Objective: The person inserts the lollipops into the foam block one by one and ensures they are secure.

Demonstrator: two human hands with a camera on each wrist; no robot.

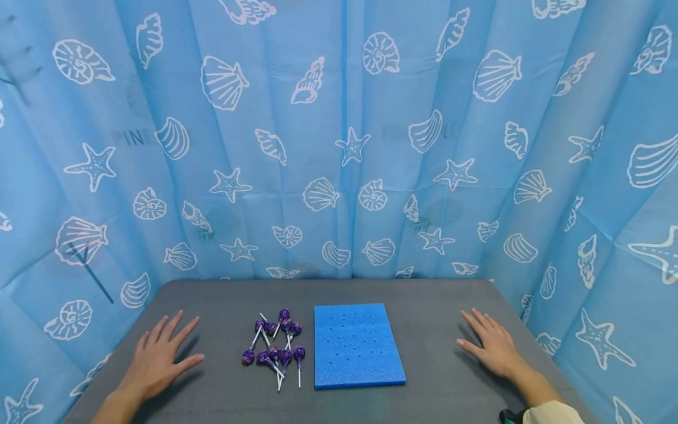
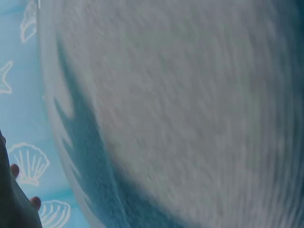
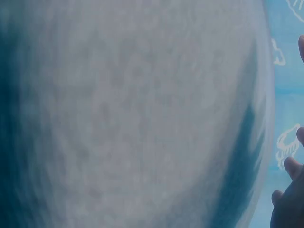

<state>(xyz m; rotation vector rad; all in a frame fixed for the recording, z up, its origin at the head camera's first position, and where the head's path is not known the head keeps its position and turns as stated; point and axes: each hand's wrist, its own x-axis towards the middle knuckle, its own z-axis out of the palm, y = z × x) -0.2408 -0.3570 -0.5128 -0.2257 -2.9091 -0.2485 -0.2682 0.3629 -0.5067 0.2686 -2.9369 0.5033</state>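
Left hand [image 1: 156, 362] and right hand [image 1: 494, 348] are empty, fingers spread apart; lollipops [image 1: 274, 353] overlap beside the blue block [image 1: 357, 353], so pinching uncrossed ones first seems best.

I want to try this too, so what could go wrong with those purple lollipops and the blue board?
Some round, purple-wrapped lollipops lie with their white sticks crossed, so lifting one might drag others along. The holes in the flat blue foam-like board look small, so a stick poked there might miss. Neither the bare left hand nor the bare right hand holds the board, so it might slide if bumped.
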